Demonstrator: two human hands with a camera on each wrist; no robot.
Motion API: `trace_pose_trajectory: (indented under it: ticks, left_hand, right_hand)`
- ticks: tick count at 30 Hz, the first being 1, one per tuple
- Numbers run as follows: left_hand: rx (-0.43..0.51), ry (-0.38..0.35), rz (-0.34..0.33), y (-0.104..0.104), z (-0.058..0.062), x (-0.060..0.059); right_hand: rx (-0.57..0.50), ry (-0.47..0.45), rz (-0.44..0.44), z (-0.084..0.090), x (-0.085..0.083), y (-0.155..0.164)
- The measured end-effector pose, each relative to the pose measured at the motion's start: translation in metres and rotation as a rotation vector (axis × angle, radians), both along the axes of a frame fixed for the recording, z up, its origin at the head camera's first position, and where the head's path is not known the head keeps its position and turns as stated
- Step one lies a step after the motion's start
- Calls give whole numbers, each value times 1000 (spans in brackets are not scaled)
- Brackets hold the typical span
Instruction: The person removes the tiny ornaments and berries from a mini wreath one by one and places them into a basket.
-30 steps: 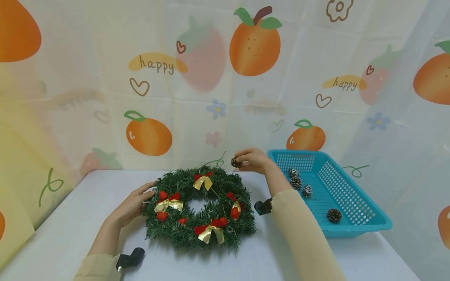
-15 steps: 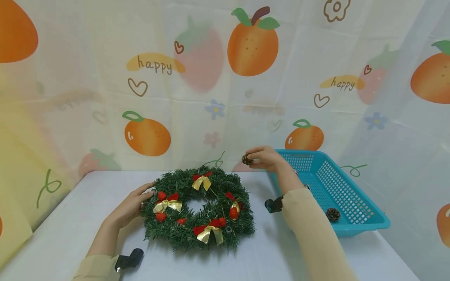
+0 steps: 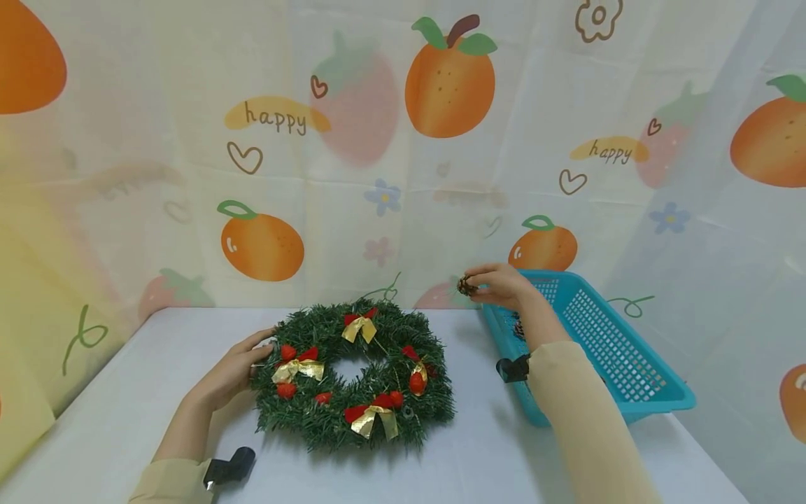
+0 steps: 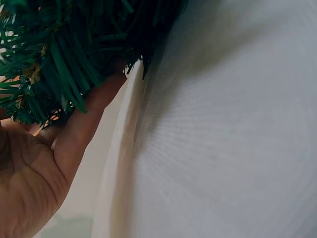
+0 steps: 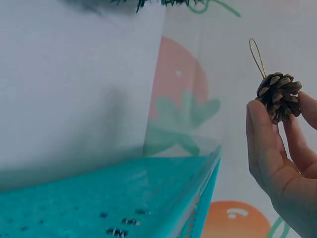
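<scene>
The right hand point(image 3: 504, 285) is up in the air at the near left corner of the turquoise basket point(image 3: 630, 364), fingertips pinched round a small brown pine cone point(image 3: 467, 285). The wrist view shows it well: thumb on one side, fingers on the other, the pine cone point(image 5: 277, 96) clamped between them with its thin gold wire loop point(image 5: 257, 57) sticking up and out, away from the palm. So the cone's long axis runs from the fingertips outward, loop end leading.

Down on the white table point(image 3: 126, 406) lies the green wreath point(image 3: 352, 378), flat, dressed with gold bows and red berries. The cone sits to the right of it and above, beyond its far right edge, well apart from the needles and touching nothing but the fingers. From the grip the wreath lies down and to the left; the basket lies directly beneath and to the right.

The left hand point(image 3: 236, 367) is the one on the wreath, fingers fairly straight and resting against its left rim. The left wrist view shows those fingers point(image 4: 94, 114) tucked in among the green needles point(image 4: 64, 54), pressing rather than gripping. That hand is much nearer the wreath; the right hand alone carries the cone. At least one more pine cone shows inside the basket beyond the right wrist, partly hidden by the sleeve.
</scene>
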State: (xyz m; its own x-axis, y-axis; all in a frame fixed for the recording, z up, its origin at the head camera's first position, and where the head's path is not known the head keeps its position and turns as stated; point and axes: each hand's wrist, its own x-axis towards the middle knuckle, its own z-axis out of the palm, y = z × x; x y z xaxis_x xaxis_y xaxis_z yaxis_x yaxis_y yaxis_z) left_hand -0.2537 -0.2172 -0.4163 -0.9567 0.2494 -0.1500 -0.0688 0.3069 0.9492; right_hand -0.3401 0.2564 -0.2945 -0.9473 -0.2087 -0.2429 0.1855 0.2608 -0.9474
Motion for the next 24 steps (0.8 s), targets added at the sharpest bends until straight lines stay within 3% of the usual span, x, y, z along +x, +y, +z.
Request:
trace_pose_trajectory:
  ticks: [24]
  left_hand:
    - [-2,-6,0,0,0,0]
  right_hand:
    - [0,-11,-58,3,16,64]
